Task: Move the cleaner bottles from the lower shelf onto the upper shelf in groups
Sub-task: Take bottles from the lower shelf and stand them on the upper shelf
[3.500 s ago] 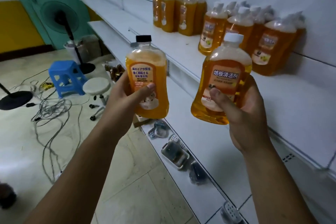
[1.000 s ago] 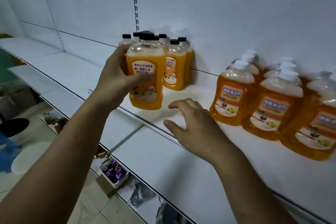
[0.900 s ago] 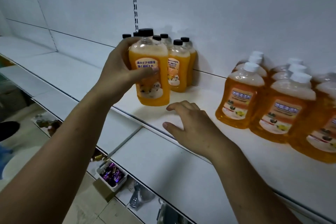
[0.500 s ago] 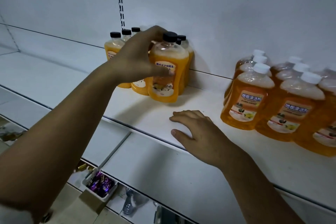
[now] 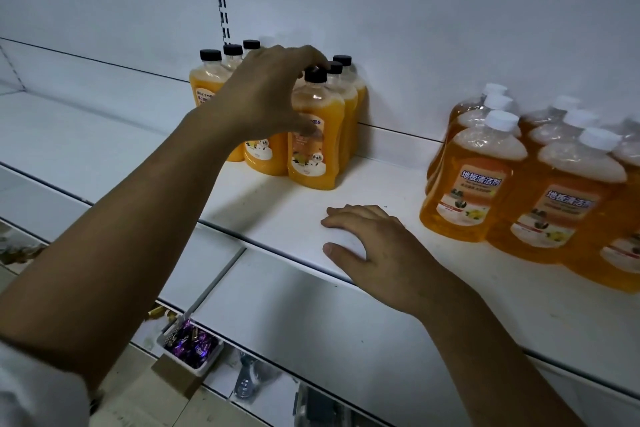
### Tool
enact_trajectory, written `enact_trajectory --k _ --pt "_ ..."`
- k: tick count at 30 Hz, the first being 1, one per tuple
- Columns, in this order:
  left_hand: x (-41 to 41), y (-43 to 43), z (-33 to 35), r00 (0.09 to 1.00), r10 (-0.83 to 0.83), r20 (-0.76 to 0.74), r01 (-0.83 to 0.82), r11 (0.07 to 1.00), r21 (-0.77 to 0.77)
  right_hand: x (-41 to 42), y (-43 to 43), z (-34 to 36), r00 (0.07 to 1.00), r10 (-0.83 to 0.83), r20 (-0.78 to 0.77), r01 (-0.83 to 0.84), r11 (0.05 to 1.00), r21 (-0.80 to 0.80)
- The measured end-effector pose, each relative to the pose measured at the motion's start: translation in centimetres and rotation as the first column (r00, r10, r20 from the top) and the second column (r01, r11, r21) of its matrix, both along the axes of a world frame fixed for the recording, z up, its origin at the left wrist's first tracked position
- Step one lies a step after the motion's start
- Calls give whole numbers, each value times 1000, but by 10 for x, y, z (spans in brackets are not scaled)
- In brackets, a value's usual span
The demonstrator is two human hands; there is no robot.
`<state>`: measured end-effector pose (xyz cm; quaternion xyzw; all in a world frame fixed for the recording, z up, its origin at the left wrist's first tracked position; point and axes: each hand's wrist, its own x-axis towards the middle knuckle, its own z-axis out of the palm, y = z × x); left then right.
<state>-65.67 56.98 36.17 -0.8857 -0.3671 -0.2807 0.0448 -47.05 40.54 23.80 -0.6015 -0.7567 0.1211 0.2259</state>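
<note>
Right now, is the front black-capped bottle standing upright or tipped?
Upright: the front black-capped bottle stands on its base on the upper shelf, cap on top.

The single head-worn camera looks forward and slightly down from close in front of the upper shelf, facing its white back wall.

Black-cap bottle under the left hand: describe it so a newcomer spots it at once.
On the upper shelf, take the black-cap group on the left, below the slotted rail. It is the front bottle at that group's right end, the one with the thumb of the left hand across its label.
</note>
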Motion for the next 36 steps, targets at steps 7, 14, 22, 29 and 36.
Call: enact_trajectory --k 7,14,22,29,36 --pt "-1 -3 -5 999 22 -33 -21 1000 23 0 1 -1 1000 -2 -16 2 1000 1" --pt "-11 -20 -21 999 52 -4 -52 993 108 0 1 -1 1000 -7 -25 7 1000 2" --pt "-45 -80 -58 976 22 218 -29 999 27 0 -4 3 992 -18 -124 26 998 60" --pt "-15 -147 -112 907 -225 357 291 946 -144 15 -56 8 974 -175 -145 199 966 168" --pt "73 -219 -133 830 -460 317 536 814 -222 81 -195 4 867 -465 -180 497 831 249"
